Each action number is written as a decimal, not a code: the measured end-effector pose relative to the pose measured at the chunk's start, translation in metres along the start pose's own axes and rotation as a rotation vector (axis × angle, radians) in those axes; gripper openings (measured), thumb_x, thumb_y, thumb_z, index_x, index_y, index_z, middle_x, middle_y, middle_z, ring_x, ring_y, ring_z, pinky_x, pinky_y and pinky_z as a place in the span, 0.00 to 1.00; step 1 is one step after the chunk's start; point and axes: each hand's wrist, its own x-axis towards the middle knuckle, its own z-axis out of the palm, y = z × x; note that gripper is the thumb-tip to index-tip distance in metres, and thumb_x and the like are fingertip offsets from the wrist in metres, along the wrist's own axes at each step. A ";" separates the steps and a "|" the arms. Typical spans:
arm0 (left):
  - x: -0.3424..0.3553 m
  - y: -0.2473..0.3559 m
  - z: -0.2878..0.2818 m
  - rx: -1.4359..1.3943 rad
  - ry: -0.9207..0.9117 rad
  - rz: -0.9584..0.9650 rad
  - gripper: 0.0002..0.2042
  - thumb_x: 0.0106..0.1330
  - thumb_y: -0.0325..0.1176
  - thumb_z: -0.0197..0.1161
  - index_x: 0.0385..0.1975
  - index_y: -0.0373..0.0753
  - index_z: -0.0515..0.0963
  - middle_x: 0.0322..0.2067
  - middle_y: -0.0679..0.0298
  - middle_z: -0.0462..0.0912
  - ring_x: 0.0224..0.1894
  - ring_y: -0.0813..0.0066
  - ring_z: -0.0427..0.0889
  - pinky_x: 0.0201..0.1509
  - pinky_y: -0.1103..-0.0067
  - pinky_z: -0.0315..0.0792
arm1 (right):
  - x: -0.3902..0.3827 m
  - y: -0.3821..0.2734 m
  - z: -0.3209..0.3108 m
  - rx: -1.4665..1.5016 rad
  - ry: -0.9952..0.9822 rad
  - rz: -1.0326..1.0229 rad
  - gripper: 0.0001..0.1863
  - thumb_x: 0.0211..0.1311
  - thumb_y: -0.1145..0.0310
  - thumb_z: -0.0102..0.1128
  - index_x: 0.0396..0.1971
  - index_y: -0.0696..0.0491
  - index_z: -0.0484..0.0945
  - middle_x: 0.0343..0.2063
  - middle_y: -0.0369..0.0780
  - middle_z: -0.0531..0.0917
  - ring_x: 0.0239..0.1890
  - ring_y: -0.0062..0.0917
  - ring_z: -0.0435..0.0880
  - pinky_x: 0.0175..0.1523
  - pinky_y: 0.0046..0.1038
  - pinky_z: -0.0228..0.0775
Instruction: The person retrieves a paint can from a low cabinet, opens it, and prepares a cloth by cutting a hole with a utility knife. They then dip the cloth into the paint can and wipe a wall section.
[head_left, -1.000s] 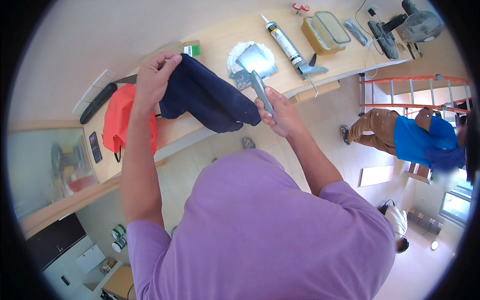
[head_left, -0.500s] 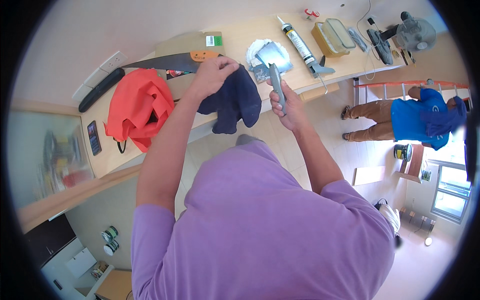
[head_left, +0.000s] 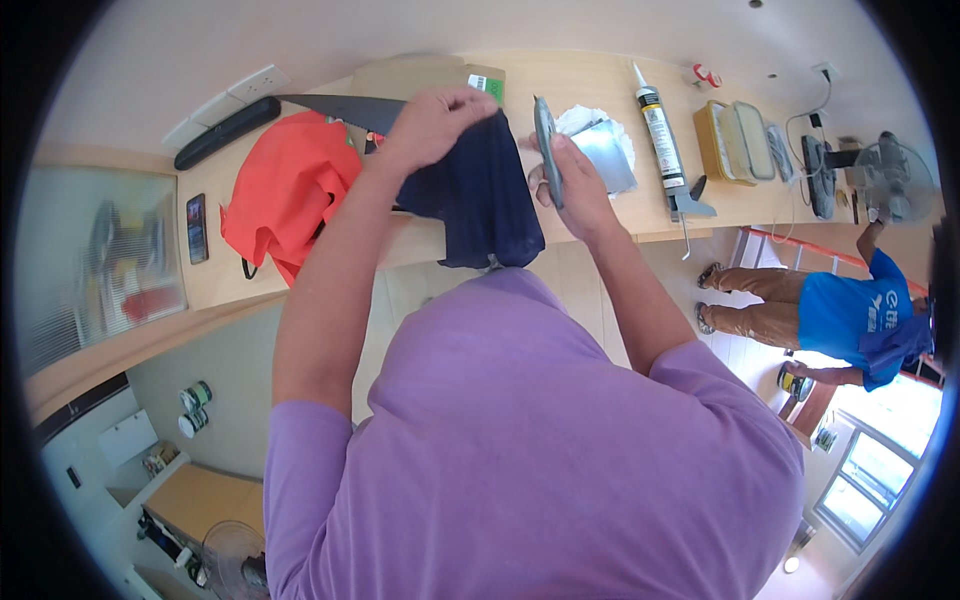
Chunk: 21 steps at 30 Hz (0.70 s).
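The left hand point(head_left: 437, 125) has its grip pinched on a dark navy cloth point(head_left: 485, 190), hanging by the front edge of the pale wooden surface point(head_left: 585, 82). The right hand point(head_left: 578, 180) grasps a slim grey utility knife point(head_left: 547, 150), tip up.

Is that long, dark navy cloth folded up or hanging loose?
Hanging loose: the long, dark navy cloth drapes from the bare left hand, its lower end wide and uneven.
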 end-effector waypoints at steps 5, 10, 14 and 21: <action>0.026 0.048 -0.053 0.030 0.216 -0.025 0.18 0.72 0.45 0.67 0.48 0.36 0.87 0.36 0.69 0.88 0.39 0.83 0.81 0.48 0.81 0.75 | 0.035 -0.020 -0.019 -0.108 -0.315 0.271 0.25 0.79 0.44 0.47 0.56 0.52 0.74 0.28 0.32 0.75 0.19 0.13 0.70 0.21 0.17 0.57; 0.015 0.062 -0.107 0.057 0.310 -0.018 0.16 0.74 0.41 0.66 0.49 0.35 0.86 0.37 0.70 0.87 0.40 0.85 0.82 0.48 0.83 0.76 | 0.063 -0.057 -0.035 -0.173 -0.311 0.235 0.25 0.79 0.44 0.47 0.54 0.51 0.76 0.26 0.31 0.76 0.15 0.13 0.64 0.20 0.16 0.52; 0.008 0.045 -0.098 0.100 0.295 -0.009 0.16 0.74 0.43 0.65 0.47 0.35 0.86 0.34 0.70 0.87 0.37 0.85 0.81 0.45 0.83 0.75 | 0.090 -0.081 -0.043 -0.396 -0.261 0.054 0.25 0.78 0.43 0.49 0.52 0.51 0.78 0.23 0.29 0.69 0.16 0.12 0.60 0.21 0.17 0.50; 0.000 0.035 -0.031 0.040 0.186 -0.216 0.21 0.68 0.49 0.70 0.48 0.37 0.86 0.31 0.67 0.86 0.33 0.82 0.81 0.39 0.81 0.76 | 0.102 -0.069 -0.081 -0.648 -0.063 -0.204 0.24 0.79 0.47 0.47 0.50 0.54 0.78 0.27 0.27 0.66 0.27 0.12 0.64 0.30 0.20 0.57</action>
